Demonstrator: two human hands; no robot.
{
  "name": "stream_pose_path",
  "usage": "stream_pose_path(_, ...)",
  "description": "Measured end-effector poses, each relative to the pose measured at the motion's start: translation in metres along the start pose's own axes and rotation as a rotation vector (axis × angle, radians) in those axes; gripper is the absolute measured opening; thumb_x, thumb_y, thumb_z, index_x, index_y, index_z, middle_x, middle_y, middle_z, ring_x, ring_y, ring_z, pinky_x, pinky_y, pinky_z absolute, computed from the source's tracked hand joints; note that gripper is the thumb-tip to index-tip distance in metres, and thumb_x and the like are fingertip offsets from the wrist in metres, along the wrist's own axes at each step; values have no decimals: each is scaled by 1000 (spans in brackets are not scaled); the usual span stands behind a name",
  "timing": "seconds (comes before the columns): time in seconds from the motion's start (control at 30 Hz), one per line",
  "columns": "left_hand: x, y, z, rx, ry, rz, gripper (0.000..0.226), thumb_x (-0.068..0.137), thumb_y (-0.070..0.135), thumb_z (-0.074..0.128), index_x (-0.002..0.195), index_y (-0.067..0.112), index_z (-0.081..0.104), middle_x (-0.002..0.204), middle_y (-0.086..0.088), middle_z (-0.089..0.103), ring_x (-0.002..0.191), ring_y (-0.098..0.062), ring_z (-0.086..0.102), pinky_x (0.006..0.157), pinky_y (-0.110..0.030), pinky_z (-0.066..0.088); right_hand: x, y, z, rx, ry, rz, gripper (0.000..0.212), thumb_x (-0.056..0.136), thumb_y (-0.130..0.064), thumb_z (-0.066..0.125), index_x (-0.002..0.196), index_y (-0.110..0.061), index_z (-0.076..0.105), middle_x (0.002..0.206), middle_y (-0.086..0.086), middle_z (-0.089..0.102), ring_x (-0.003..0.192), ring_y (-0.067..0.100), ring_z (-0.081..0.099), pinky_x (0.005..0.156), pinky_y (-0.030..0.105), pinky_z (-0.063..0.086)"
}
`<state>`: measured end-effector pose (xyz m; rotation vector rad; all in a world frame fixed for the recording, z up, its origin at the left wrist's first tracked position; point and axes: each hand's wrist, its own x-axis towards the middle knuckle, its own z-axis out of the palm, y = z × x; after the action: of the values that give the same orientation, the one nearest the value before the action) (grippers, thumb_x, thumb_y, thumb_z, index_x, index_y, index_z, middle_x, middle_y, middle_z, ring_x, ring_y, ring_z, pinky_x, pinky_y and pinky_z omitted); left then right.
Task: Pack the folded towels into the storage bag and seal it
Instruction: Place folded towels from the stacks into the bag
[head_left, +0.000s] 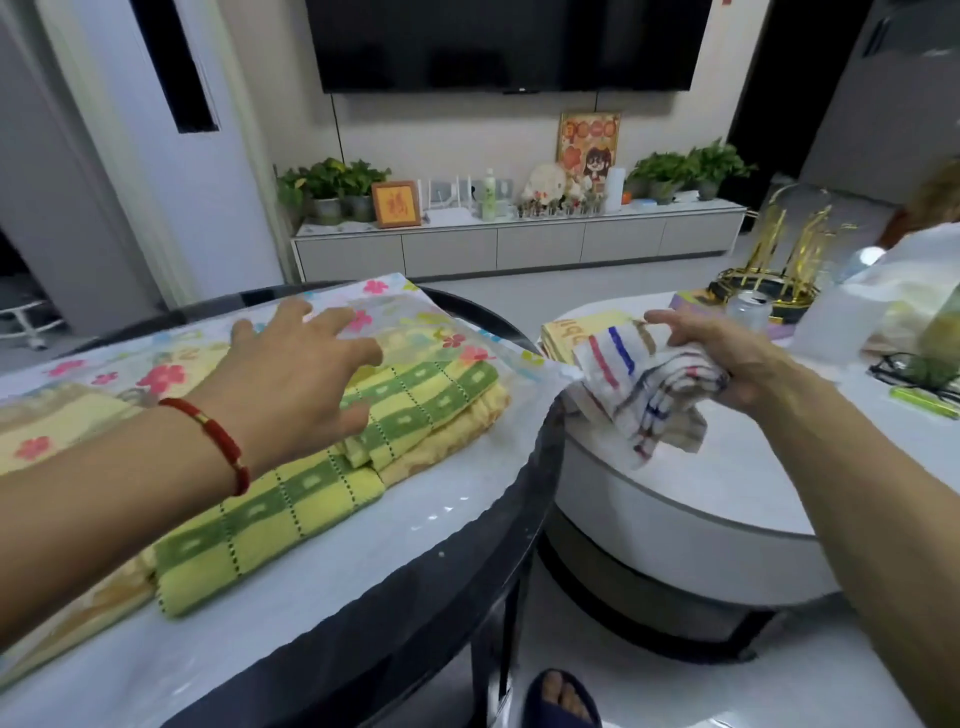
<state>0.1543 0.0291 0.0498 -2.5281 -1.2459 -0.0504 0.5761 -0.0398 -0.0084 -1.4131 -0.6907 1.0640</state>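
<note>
A clear storage bag (410, 317) printed with coloured flowers lies on the dark round table (457, 582). Folded yellow-and-green checked towels (415, 400) sit inside it and stick out toward me, on top of a pale orange towel (457, 441). My left hand (296, 374), a red cord on its wrist, rests spread on the bag over the towels. My right hand (722, 358) holds a crumpled white towel with red and blue stripes (644, 400) between the two tables, by the bag's right corner. A folded yellow towel (576, 332) lies behind it on the white table.
The white round table (727, 499) on the right carries a can (748, 309), a plastic bag (883, 312), glasses and a green pen (924, 400). A gold ornament stands behind. A TV cabinet with plants lines the far wall. My slippered foot (563, 696) shows below.
</note>
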Motion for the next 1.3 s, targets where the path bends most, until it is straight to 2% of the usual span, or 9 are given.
stream_pose_path(0.13,-44,-24,-2,77,-37,-68,57,78,67,55,132,47,47,154,8,34,135,-31,33,97,-60,42,-90,8,-2,45,-37,-37,33,97,-14,62,127,-16,74,129,15,70,99,40,68,74,42,61)
stream_pose_path(0.3,-84,-65,-8,121,-137,-109,79,77,65,60,146,43,28,163,16,11,145,-33,18,103,-74,28,-190,8,32,-97,-319,-4,47,80,-16,75,127,-25,76,132,2,74,114,33,73,87,40,64)
stream_pose_path(0.4,-94,-81,-27,83,-146,-108,84,80,62,61,149,34,23,164,17,0,146,-33,14,99,-78,29,-214,19,102,-268,-519,-9,47,78,-13,76,124,-25,78,135,-13,71,119,18,71,87,26,62)
stream_pose_path(0.5,-94,-88,-49,71,-114,-116,84,81,60,59,150,29,23,164,17,2,144,-34,16,96,-78,32,-214,35,195,-191,-707,9,43,87,3,69,123,-18,79,135,-8,72,120,20,70,89,27,60)
stream_pose_path(0.63,-91,-94,-73,57,-111,-156,83,81,61,58,150,29,25,164,14,8,145,-35,14,98,-81,26,-180,50,304,89,-486,-34,41,89,6,61,120,-15,78,129,15,74,105,34,73,95,43,58)
stream_pose_path(0.8,-89,-95,-74,68,-101,-149,83,81,61,57,150,29,25,164,13,9,145,-35,15,99,-80,25,-153,111,365,-2,-355,104,49,97,-4,64,144,-16,55,133,16,65,104,26,65,80,42,56)
stream_pose_path(0.93,-85,-89,-63,92,-83,-117,81,81,63,55,150,31,27,164,10,7,145,-36,14,100,-79,26,-148,128,355,-287,-391,-9,45,95,-8,60,140,-15,61,104,8,72,76,16,69,61,31,58)
stream_pose_path(1.2,-63,-46,-32,105,-15,12,68,81,66,51,140,33,43,164,-1,12,143,-42,17,102,-74,29,-136,66,202,-665,-676,-62,23,93,-28,69,114,-24,76,104,4,81,91,18,76,77,29,62)
stream_pose_path(1.3,-47,-26,-19,59,12,79,63,83,63,52,140,36,45,164,2,14,145,-40,15,104,-75,26,-117,49,123,-613,-561,-83,18,96,-24,66,106,-16,79,95,10,79,78,20,71,66,27,56)
